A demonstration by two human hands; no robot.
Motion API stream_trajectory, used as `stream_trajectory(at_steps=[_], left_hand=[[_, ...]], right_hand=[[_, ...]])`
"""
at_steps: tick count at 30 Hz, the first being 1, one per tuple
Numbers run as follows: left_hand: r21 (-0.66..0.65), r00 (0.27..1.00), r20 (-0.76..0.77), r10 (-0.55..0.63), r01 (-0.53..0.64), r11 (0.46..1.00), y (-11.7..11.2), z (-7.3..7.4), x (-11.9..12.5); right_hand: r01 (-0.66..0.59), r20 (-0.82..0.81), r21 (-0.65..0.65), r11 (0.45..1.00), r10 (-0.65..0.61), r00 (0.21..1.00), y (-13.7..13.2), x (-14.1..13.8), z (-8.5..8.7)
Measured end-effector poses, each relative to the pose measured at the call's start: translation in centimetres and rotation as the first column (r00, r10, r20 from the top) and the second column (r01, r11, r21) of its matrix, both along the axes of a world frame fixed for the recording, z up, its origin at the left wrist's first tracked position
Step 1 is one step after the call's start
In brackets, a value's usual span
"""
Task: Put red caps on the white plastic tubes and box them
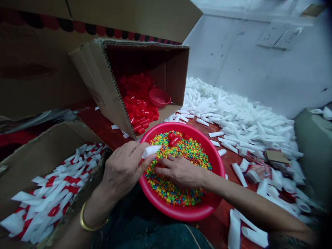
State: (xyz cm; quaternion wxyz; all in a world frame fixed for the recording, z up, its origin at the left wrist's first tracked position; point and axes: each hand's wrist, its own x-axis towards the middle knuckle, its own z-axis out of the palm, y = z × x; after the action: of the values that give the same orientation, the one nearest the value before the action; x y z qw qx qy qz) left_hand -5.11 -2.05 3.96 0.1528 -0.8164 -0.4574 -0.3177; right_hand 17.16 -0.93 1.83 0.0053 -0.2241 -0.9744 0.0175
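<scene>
My left hand is closed around a white tapered tube, held over the left rim of a red basin. A bit of red shows at the tube's lower end, between my fingers. Small multicoloured candy-like pieces fill much of the basin. Down among them lies my right hand, its fingers bent and slightly apart, with the fingertips partly hidden. Any pieces under its palm are out of sight. A few red caps rest on the pieces near the basin's far side.
Behind the basin, a cardboard box on its side holds red caps and a small red bowl. At left, an open carton contains white tubes with red caps. Loose white tubes pile against the wall at right.
</scene>
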Motion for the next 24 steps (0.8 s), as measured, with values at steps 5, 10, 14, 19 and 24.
stream_trajectory(at_steps=[5,10,14,19,24], left_hand=[[-0.002,0.971,-0.226,-0.073,0.075,0.997,0.3,1.0,0.9],[-0.276,0.966,-0.176,-0.187,0.134,0.952,1.8,-1.7,2.5],[-0.482,0.969,-0.034,-0.243,0.197,0.854,2.5,-3.7,2.5],[-0.557,0.959,0.076,-0.274,0.269,0.786,2.7,-3.8,2.5],[-0.592,0.960,0.222,-0.173,0.273,0.758,2.3,-3.2,3.7]], right_hand=[[-0.141,0.077,0.082,0.987,0.135,0.988,0.9,0.1,-0.1],[0.104,0.070,0.059,0.993,-0.108,0.992,0.5,2.0,-0.1],[0.366,0.143,0.140,0.920,-0.384,0.912,1.0,4.5,-0.1],[0.364,0.190,0.222,0.905,-0.406,0.894,2.1,4.8,-1.6],[0.348,0.131,-0.041,0.936,-0.341,0.931,2.3,3.5,-2.5]])
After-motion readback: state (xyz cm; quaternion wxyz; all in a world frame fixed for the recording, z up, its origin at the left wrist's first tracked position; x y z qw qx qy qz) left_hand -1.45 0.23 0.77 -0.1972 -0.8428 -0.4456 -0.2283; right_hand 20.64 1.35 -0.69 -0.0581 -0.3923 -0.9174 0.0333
